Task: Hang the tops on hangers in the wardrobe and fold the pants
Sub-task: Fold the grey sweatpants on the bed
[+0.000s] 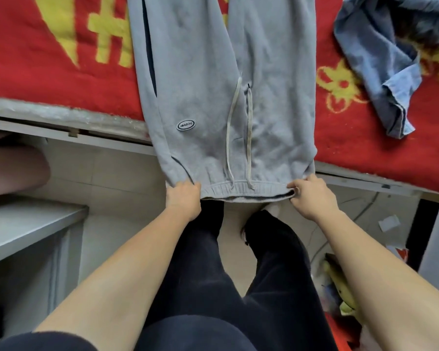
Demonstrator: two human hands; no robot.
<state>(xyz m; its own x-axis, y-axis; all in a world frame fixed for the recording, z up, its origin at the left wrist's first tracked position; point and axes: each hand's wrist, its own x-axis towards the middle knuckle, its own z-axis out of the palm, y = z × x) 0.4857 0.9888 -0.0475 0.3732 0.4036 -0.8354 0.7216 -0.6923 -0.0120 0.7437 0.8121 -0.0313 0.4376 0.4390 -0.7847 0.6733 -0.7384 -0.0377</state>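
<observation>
Where one pair of grey fleece sweatpants (205, 72) lies flat down the centre of the frame on a red-and-yellow woven blanket (48, 59), its ribbed elastic waistband (243, 191) overhangs the bed edge (112, 142). The left hand (183, 200) and right hand (313, 197) each grip a waistband corner, fingers (296, 184) curled round the fabric. Two flat drawcords (249, 138) and one oval patch (185, 124) show. One crumpled denim shirt (380, 59) lies upper right.

Setting: a bedroom, in a home or a dormitory.
Bed: a red blanket (36, 72) with yellow figures lies over a pale bed frame (107, 143) with a plain side rail.
Clothing: grey sweatpants (200, 84) and a blue denim garment (380, 59) are spread on the blanket.
Floor: pale tiles (117, 173), with loose oddments (340, 287) heaped at right.
Furniture: a grey cabinet (23, 229) stands beside the bed at left.
</observation>
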